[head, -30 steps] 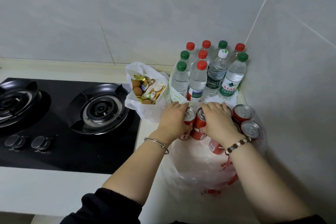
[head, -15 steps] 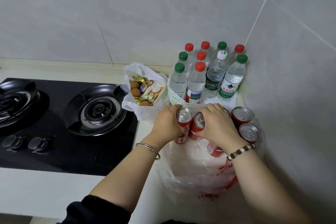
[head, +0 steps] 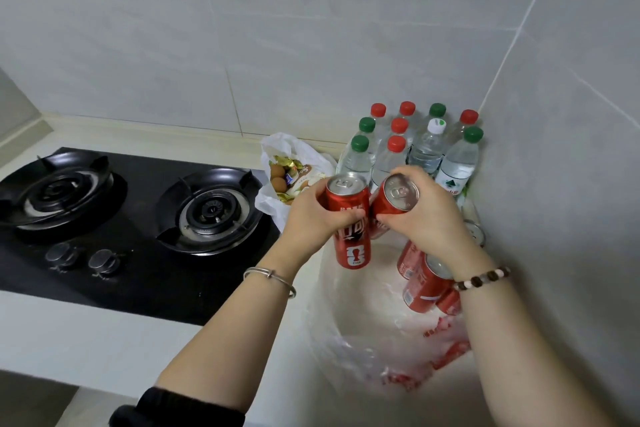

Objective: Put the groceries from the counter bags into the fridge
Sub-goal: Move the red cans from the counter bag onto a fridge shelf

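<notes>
My left hand (head: 308, 218) grips a tall red soda can (head: 350, 229), held upright above a clear plastic bag (head: 367, 319) on the counter. My right hand (head: 429, 218) grips a second red can (head: 394, 201), tilted with its silver top toward me. The two cans touch side by side. Several more red cans (head: 424, 288) lie in the bag under my right wrist. Behind them, several water bottles (head: 426, 149) with red, green and white caps stand in the corner. A white bag (head: 277, 191) with eggs and wrapped snacks sits left of the bottles.
A black two-burner gas hob (head: 138, 218) fills the counter to the left, with two knobs (head: 83, 256) at its front. Grey tiled walls close in behind and on the right. The pale counter edge (head: 86, 350) runs along the front left.
Both hands have lifted the two red cans up out of the plastic bag. The right can has tilted toward me. The view has shifted a little.
</notes>
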